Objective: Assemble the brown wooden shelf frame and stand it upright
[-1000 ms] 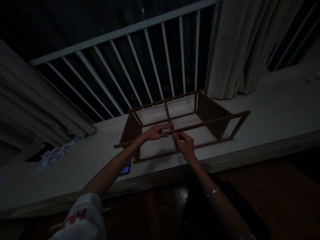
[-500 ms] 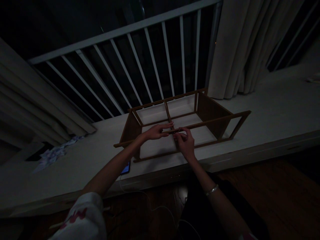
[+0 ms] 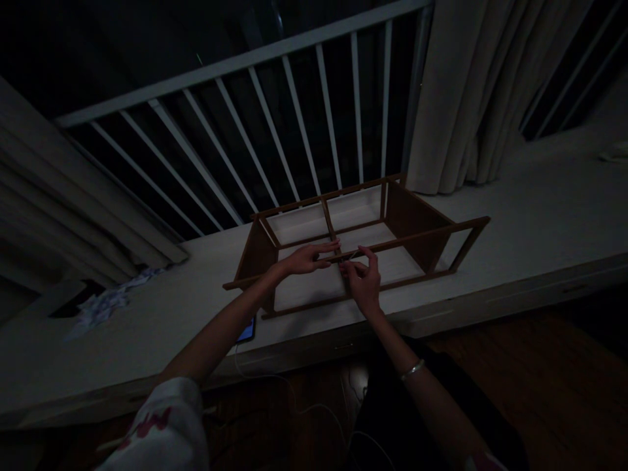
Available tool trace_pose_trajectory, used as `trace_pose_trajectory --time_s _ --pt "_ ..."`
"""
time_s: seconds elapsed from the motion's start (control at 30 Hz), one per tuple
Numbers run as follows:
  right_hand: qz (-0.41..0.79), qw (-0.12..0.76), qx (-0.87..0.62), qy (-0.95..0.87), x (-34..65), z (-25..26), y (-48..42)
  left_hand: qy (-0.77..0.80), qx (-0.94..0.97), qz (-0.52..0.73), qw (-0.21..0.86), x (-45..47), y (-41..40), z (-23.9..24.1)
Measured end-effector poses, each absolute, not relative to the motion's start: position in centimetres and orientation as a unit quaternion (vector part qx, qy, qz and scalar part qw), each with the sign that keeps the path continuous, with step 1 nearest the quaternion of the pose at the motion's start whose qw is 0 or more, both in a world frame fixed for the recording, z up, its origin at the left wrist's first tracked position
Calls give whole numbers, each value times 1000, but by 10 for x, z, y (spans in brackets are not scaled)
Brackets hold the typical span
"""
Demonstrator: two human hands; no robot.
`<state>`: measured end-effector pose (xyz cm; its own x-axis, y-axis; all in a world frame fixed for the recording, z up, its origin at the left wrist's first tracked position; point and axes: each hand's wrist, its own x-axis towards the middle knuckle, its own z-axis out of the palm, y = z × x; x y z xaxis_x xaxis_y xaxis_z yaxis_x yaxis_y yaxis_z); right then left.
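A brown wooden shelf frame lies on its side on a pale window ledge. My left hand rests on the frame's near top rail at the middle, its fingers curled over the rail beside the cross strut. Just to the right, my right hand is against the same joint, fingers pinched together on something small that I cannot make out in the dim light. A bracelet sits on my right wrist.
White window bars rise behind the frame, with curtains at right and left. Crumpled paper lies on the ledge at left. A phone with a white cable sits at the ledge's front edge. Dark wooden floor below.
My right hand has shifted slightly up and toward the rail joint, fingers working there. My left hand and the frame have stayed put.
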<state>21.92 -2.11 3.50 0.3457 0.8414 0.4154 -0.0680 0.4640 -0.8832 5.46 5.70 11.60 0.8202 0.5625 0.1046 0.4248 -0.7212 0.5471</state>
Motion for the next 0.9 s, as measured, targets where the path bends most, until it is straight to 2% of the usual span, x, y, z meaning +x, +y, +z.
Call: trace_pose_trajectory --time_s 0.2,0.4,0.9 --pt "209 714 -453 -491 223 33 -20 268 919 132 257 55 58 115" --pt "87 667 -453 -585 227 28 -17 277 916 126 262 55 59 114" --pt "77 571 -397 -714 248 32 -18 273 914 135 269 55 56 116"
